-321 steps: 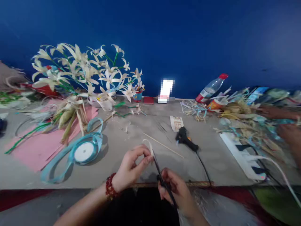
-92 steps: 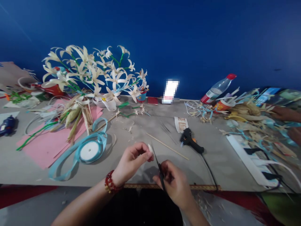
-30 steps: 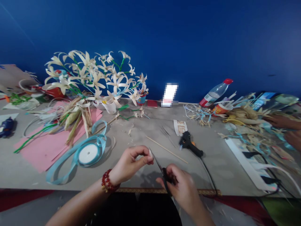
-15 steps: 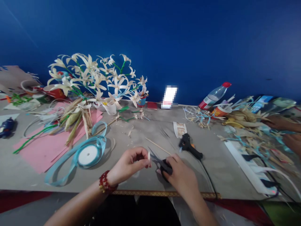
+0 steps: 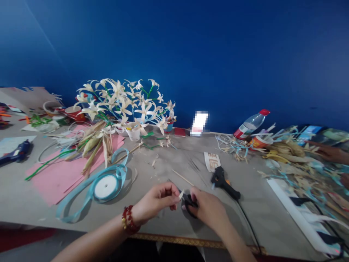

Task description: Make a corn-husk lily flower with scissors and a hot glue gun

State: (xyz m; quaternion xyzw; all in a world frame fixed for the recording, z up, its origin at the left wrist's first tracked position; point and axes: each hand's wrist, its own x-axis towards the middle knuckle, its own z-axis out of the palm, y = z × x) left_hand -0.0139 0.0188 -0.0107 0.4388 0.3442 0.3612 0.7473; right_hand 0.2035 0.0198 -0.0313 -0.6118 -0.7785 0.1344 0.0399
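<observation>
2 small things are in my grip. My left grip (image 5: 163,198) pinches a little white strip (image 5: 181,195) between finger and thumb, and its pointy tip pokes up. My right grip (image 5: 208,207) holds the black handles of the scissors (image 5: 190,206), low over the tabletop (image 5: 245,171). The scissors are just beside the white strip. Their blades go behind my left fingers, so I cannot tell how wide they are spread. I wear red beads (image 5: 130,219) on my left wrist.

A thin wooden stick (image 5: 182,177) lies just past my fingers, and my right grip hides its near end. To the right is a black glue gun (image 5: 225,183), with its cord running to the near edge. On my left sits a roll of blue ribbon (image 5: 105,186), near some pink paper (image 5: 54,185). Farther back, lots of white flowers (image 5: 144,109) stand by the blue wall (image 5: 218,54). A clear bottle (image 5: 250,124) with a red cap tips to the right. At the far right is another person's hand (image 5: 327,153), past the white power strip (image 5: 293,214).
</observation>
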